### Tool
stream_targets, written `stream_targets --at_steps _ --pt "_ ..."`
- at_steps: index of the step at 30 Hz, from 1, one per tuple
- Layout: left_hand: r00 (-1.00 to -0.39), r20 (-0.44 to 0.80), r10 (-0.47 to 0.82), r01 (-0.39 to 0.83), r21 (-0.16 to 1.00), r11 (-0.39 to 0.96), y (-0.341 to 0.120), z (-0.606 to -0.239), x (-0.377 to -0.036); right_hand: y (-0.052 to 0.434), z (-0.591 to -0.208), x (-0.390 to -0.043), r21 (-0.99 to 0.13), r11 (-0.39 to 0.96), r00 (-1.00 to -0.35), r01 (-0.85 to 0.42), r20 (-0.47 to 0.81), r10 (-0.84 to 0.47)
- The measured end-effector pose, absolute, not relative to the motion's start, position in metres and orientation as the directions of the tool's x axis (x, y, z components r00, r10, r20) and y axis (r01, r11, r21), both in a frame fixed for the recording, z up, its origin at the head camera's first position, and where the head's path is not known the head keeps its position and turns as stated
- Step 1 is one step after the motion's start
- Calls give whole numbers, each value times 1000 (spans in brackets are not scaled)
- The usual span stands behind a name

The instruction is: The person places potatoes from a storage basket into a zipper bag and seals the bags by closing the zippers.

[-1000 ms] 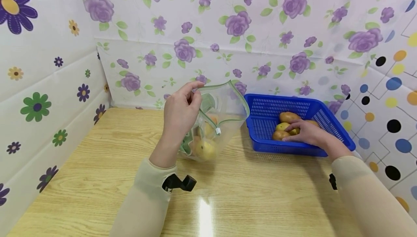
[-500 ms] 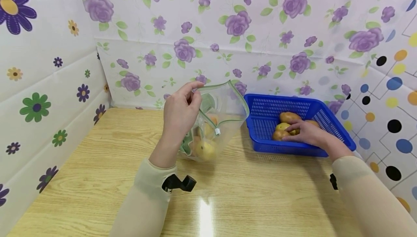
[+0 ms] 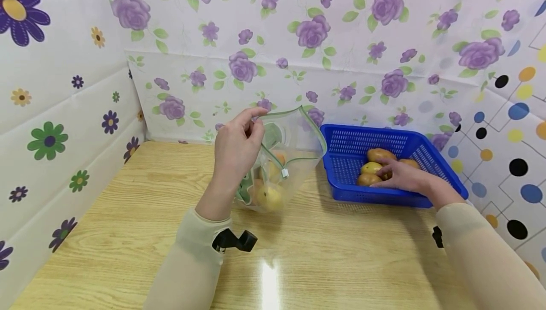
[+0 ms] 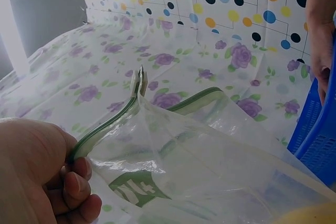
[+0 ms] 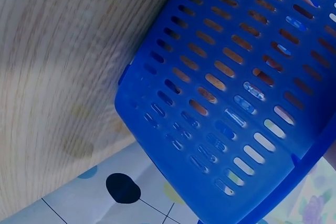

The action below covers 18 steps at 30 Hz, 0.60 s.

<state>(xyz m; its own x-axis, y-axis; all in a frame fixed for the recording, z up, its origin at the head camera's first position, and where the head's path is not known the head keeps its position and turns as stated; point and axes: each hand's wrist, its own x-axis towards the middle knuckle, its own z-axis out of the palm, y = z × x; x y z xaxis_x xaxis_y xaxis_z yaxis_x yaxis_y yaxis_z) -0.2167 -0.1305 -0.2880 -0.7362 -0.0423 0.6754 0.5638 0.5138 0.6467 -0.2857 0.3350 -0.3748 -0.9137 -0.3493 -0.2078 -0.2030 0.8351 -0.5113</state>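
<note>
Thumb and fingers of the left hand (image 3: 239,149) pinch the green-edged rim of a clear zip bag (image 3: 300,132), its mouth gaping on the wooden table (image 3: 128,229), as I watch from the head camera. A white slider (image 3: 285,173) hangs at the near side of the rim, and through the plastic I make out a yellow fruit (image 3: 273,198) low in the bag, with green print on the wall beside it. Just to the right sits a blue basket (image 3: 362,195), where the right hand (image 3: 403,176) reaches over the near side, fingers bent over the fruit; I cannot tell whether they have closed on a piece. Beside those fingertips lie a yellow piece (image 3: 371,168) and a round brownish one (image 3: 368,179), with a longer brown piece (image 3: 381,155) behind them. My right wrist view shows mostly the basket's slotted side, and the left wrist view confirms the pinch on the rim. Beige sleeves (image 3: 187,262) cover both forearms, a black mount (image 3: 233,240) shows at the left wrist, and a sheet of purple roses (image 3: 256,25) forms the backdrop.
</note>
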Motion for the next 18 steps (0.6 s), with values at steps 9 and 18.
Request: stream_targets --at_steps 9,18 --pt "-737 674 -45 560 647 517 -130 -289 -218 336 -372 -283 -492 851 -942 -185 -158 -295" --pt "-734 678 -40 568 644 513 -131 -289 -218 320 -359 -274 -588 785 -957 -198 -57 -284"
